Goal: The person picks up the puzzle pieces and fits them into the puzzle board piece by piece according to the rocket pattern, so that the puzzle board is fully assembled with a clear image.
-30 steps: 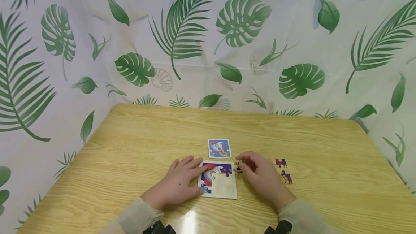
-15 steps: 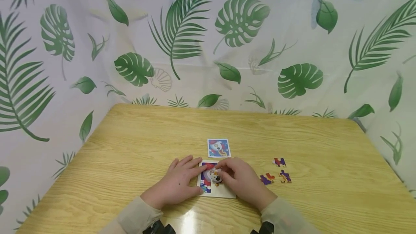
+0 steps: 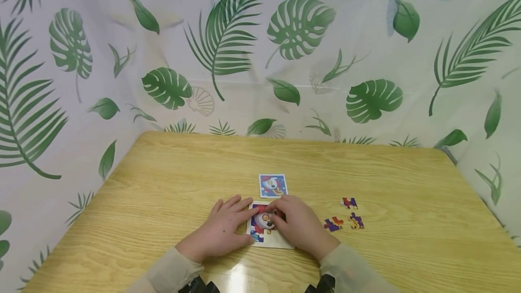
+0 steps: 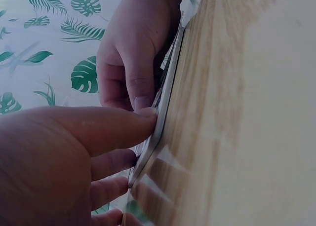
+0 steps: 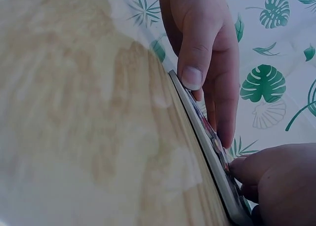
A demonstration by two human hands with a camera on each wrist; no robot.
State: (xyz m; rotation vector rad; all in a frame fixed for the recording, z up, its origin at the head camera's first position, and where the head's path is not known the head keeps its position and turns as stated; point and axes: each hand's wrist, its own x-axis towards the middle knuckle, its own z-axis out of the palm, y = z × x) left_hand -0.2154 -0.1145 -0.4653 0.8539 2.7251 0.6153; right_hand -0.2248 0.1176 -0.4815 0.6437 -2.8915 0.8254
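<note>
In the head view a puzzle tray point(image 3: 281, 242) with a pale border lies flat on the table, partly filled on its left and top sides with a cartoon picture. My left hand point(image 3: 224, 227) rests spread along the tray's left side, its thumb at the lower left corner and its fingers over the left edge. My right hand point(image 3: 299, 225) pinches a puzzle piece point(image 3: 268, 223) at the middle of the tray, against the fitted pieces. In the right wrist view, the right fingertips are low at the tray point(image 5: 205, 144). The right hand covers the tray's right side.
A small picture card point(image 3: 273, 186) lies just beyond the tray. To the right are loose puzzle pieces: one red and purple point(image 3: 349, 202), one purple and yellow point(image 3: 356, 220), and one group nearer the hand point(image 3: 333, 224). A leaf-printed cloth point(image 3: 244, 58) hangs behind the table.
My right hand has carried the puzzle piece left from beside the tray onto its middle, then shifted it slightly against the fitted pieces. The left hand has stayed in place.
</note>
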